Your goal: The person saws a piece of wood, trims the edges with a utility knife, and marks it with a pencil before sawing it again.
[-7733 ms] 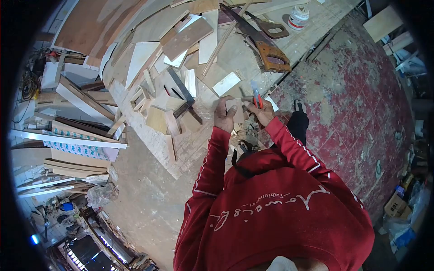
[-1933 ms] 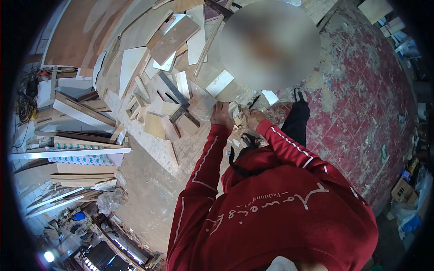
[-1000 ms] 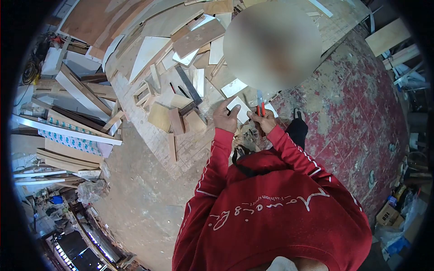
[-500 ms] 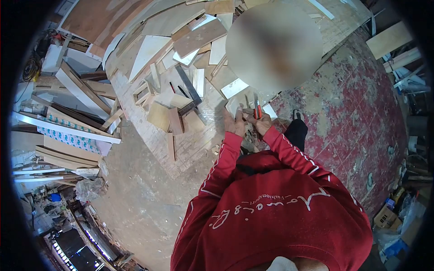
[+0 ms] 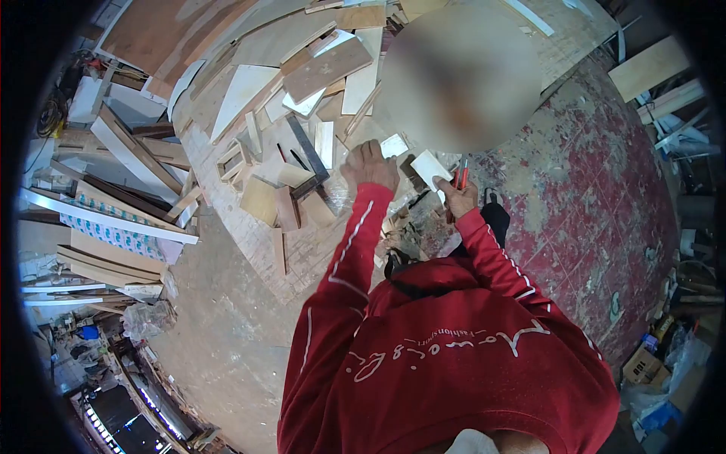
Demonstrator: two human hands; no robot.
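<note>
My right hand (image 5: pixel 460 200) is closed round a slim red-handled tool (image 5: pixel 463 174) and a pale rectangular wood piece (image 5: pixel 431 170). The piece sticks out to the upper left, with my thumb at its lower end. My left hand (image 5: pixel 369 166) is back up over the work board, fingers somewhat apart, with nothing visible in it. Just right of its fingertips lies a small white piece (image 5: pixel 393 145). Left of it are another pale strip (image 5: pixel 324 144), a dark try square (image 5: pixel 305 151), a black pen (image 5: pixel 299 160) and several small wood blocks.
Wood offcuts (image 5: pixel 325 69) are piled on the board (image 5: pixel 242 219) ahead. Long planks and trim (image 5: pixel 136 151) lean at the left. A blurred round area hides the upper middle. Shavings litter the floor between my hands and my body. A red, stained floor (image 5: pixel 590 204) spreads right.
My hands have moved apart: the left went up and left onto the board, the right went right with the tool. The pale piece now shows clearly in my right hand.
</note>
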